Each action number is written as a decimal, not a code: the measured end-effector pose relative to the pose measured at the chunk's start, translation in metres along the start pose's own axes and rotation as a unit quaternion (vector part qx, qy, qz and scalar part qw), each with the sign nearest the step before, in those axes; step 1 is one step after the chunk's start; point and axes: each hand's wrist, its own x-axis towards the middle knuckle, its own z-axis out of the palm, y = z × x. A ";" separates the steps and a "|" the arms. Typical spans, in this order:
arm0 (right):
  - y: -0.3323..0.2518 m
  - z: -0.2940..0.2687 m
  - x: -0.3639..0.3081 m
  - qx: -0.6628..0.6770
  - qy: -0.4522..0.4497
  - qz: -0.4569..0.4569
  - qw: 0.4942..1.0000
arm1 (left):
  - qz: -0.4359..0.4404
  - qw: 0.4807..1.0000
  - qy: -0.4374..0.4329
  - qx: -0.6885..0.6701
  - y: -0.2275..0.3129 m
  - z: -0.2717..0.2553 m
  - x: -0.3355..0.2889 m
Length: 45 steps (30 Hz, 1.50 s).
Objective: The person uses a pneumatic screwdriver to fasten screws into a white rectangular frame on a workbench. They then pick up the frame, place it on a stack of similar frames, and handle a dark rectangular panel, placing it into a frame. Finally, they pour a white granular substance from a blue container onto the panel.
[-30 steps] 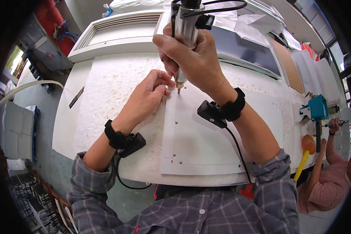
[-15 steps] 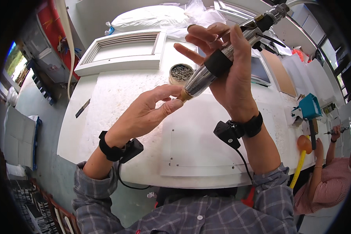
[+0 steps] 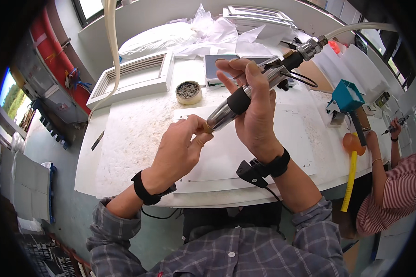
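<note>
My right hand (image 3: 259,115) is wrapped around the body of a silver air screwdriver (image 3: 224,114), held slantwise above the table with its hose end up to the right. Some of its fingers are raised off the barrel. At the lower end my left hand (image 3: 175,147) pinches the brass-coloured nose of the tool between thumb and fingers. Whether a screw or bit sits in those fingertips is hidden. Beneath both hands lies a flat white panel (image 3: 282,152) with small screws along its edges. A round tub (image 3: 189,100) of screws stands just beyond my left hand.
A white louvred frame (image 3: 159,87) lies at the back left, and a knife (image 3: 97,141) near the left edge. A pale hose (image 3: 112,51) hangs there. To the right stand a teal device (image 3: 347,98) and an orange cup with a yellow hose (image 3: 351,180), beside a co-worker (image 3: 393,194).
Both hands and the screwdriver have shifted slightly left and lower in view, with the grip kept. The head view has tilted, bringing more of the back of the table into sight.
</note>
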 end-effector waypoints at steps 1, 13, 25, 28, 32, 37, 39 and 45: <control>-0.001 -0.002 -0.003 0.001 0.021 -0.005 1.000 | 0.038 0.998 0.023 0.045 0.002 0.005 0.001; -0.021 -0.044 -0.027 0.096 0.127 0.079 0.984 | -0.039 0.996 -0.076 0.007 -0.018 -0.007 0.042; -0.010 -0.078 -0.022 0.172 0.149 0.123 0.966 | -0.019 0.965 -0.014 0.261 -0.143 0.011 0.144; -0.008 -0.085 -0.023 0.178 0.153 0.124 0.964 | -0.034 0.967 -0.021 0.252 -0.145 0.015 0.148; -0.006 -0.091 -0.023 0.180 0.165 0.127 0.961 | -0.062 0.964 -0.013 0.259 -0.127 0.013 0.148; -0.005 -0.096 -0.024 0.188 0.175 0.135 0.957 | -0.025 0.968 0.029 0.247 -0.136 0.014 0.146; -0.004 -0.098 -0.025 0.191 0.172 0.137 0.957 | -0.016 0.968 0.037 0.249 -0.142 0.012 0.145; -0.005 -0.101 -0.025 0.177 0.164 0.126 0.962 | 0.000 0.979 0.046 0.201 -0.125 0.007 0.137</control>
